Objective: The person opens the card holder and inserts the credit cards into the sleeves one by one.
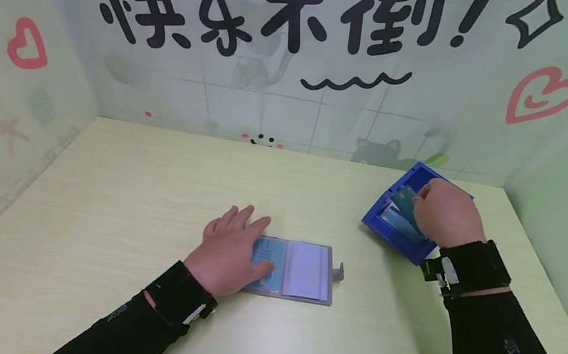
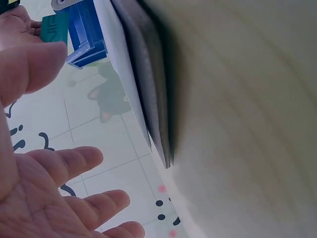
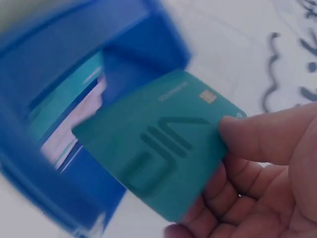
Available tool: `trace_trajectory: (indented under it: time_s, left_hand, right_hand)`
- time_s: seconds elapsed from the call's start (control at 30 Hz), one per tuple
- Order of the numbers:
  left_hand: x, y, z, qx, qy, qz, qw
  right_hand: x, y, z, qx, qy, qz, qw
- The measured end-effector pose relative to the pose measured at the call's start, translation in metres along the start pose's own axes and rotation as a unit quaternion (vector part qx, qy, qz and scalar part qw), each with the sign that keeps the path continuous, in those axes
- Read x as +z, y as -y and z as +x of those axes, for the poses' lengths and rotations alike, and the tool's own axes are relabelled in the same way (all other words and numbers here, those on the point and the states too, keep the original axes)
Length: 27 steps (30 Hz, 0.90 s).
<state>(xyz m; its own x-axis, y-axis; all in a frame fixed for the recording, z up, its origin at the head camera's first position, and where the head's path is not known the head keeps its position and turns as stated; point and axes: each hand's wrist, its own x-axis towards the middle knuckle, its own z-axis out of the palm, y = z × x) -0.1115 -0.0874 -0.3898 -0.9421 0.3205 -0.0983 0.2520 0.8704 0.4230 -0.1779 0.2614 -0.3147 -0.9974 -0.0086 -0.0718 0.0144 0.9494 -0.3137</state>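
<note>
My right hand [image 1: 449, 214] pinches a green bank card [image 3: 163, 144] between thumb and fingers; a chip and large VIP letters show on its face. It is over the blue plastic box [image 1: 401, 243], in which more cards [image 1: 397, 221] lie. On the table in front of me a small grey-edged card holder [image 1: 308, 272] lies open, with a light blue card [image 1: 270, 256] in its left side and pale sleeves on the right. My left hand [image 1: 226, 255] is at the holder's left end, fingers spread and thumb over the blue card.
The pale wood table [image 1: 148, 179] runs back to a printed backdrop [image 1: 293, 122] with black characters and cartoon drawings. Side panels of the same cloth stand left and right. A grey clasp tab [image 1: 338, 272] sticks out from the holder's right edge.
</note>
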Motion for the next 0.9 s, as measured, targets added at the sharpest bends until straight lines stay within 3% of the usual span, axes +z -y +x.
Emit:
trace_trajectory:
  time_s: [0.17,0.33,0.53,0.9]
  left_hand:
    - [0.0,-0.001,0.0,0.005,-0.012,-0.013,0.9998]
    - [-0.001,-0.003,0.0,0.009,-0.025,-0.027,0.9993]
    - [0.0,-0.004,0.001,0.016,-0.041,-0.045,0.998]
    - [0.002,-0.01,0.001,0.019,-0.057,-0.094,0.9938]
  right_hand:
    - [0.003,0.024,-0.019,-0.02,-0.042,0.033,0.998]
    - [0.013,0.051,-0.035,-0.036,-0.035,0.109,0.993]
    - [0.036,0.068,-0.041,-0.059,-0.004,0.216,0.975]
    - [0.073,0.083,-0.042,-0.053,0.026,0.331,0.942]
